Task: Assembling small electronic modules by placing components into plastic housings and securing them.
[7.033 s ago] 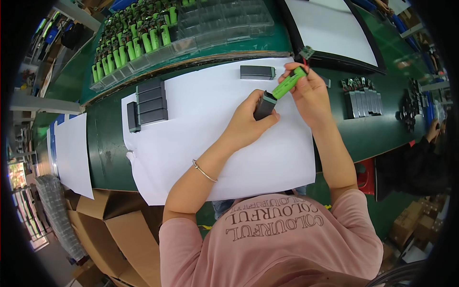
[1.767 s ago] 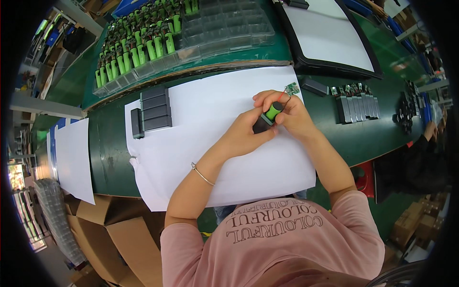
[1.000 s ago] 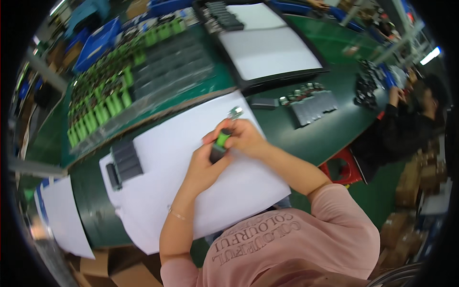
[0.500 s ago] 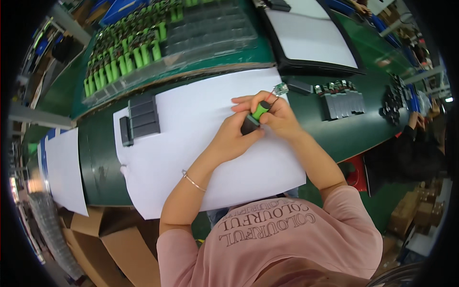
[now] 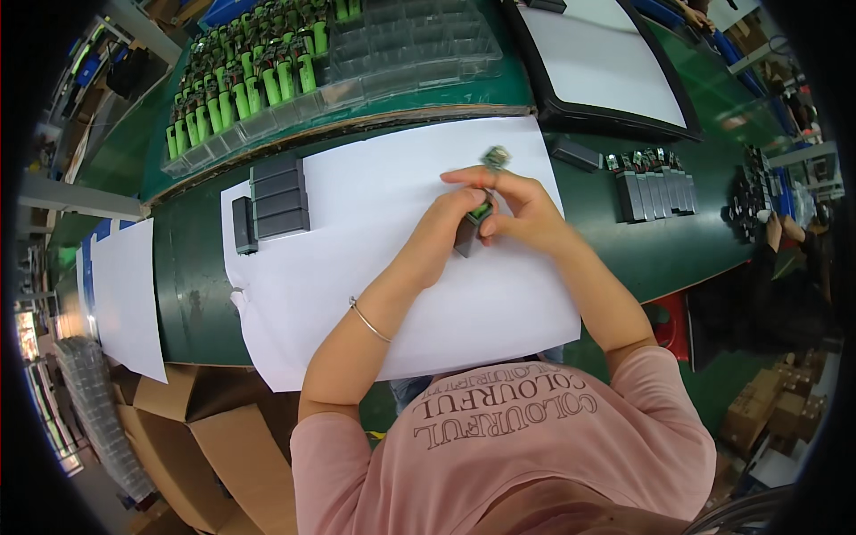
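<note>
Over the white paper sheet (image 5: 374, 285), my left hand (image 5: 439, 229) grips a dark grey rectangular case (image 5: 465, 241). A green cylindrical battery cell (image 5: 481, 210) sits mostly inside the case's upper end, only a small green part showing. My right hand (image 5: 530, 210) closes around that end, its thumb against the case and cell, its index finger stretched to the left above. A small circuit board (image 5: 496, 159), blurred, stands out just beyond the right fingers. My fingers partly hide the case and cell.
Several grey cases (image 5: 281, 196) stand at the sheet's left. A clear tray (image 5: 357, 87) of green cells is behind. A black-rimmed white tray (image 5: 615, 71), a single case (image 5: 576, 153) and a row of cases with boards (image 5: 655, 192) lie right. A co-worker's hand (image 5: 774, 230) is far right.
The green cell has gone down into the grey case, so much less of it shows. My right hand has closed in over the case's end, and the circuit board has shifted slightly left.
</note>
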The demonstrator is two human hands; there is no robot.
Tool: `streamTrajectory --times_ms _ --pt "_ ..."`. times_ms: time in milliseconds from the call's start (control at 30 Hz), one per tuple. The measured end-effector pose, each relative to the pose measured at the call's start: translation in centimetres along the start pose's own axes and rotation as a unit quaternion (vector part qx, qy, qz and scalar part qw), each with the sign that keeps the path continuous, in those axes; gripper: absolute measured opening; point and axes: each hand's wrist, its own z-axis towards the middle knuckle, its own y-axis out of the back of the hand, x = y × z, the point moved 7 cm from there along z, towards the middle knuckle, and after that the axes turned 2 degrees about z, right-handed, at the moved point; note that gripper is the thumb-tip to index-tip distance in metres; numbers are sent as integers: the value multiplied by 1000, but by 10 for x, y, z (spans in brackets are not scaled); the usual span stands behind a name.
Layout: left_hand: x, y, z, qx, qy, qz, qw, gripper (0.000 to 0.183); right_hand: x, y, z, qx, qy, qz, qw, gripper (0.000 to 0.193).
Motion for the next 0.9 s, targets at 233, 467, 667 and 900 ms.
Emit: streamTrajectory --times_ms 233,467,667,900 --pt "-12 15 1 -123 -55 -15 991 35 31 -5 -25 -72 151 -373 913 41" --pt "-8 -23 -6 79 -71 -29 994 73 36 2 -53 -211 101 -477 847 29" --pt "0 -28 -6 67 -88 247 963 58 52 76 -121 -407 101 -536 733 24" --pt "-3 -50 0 44 -157 501 850 43 35 125 -143 -423 29 -647 634 23"
